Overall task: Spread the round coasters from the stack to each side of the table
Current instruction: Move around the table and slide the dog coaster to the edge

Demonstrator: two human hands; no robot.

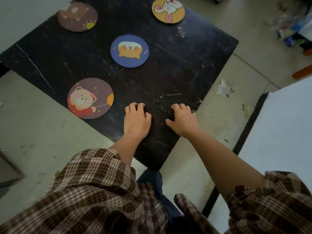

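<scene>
A black square table (pixel 177 68) carries several round coasters. A blue coaster with a dog face (pixel 129 51) lies at the centre. A brown bear coaster (pixel 77 16) sits at the far left corner, an orange rabbit coaster (pixel 168 10) at the far right. A purple coaster with a bear and balloon (pixel 90 98) lies at the near left edge. My left hand (pixel 137 120) rests on the table near the front corner, fingers curled, holding nothing. My right hand (pixel 183 119) rests beside it, fingers apart and empty.
The table stands on a pale tiled floor (pixel 42 132). A crumpled paper scrap (pixel 223 87) lies on the floor to the right. A white surface with a dark edge (pixel 278 132) stands at right, clutter (pixel 297 29) at far right.
</scene>
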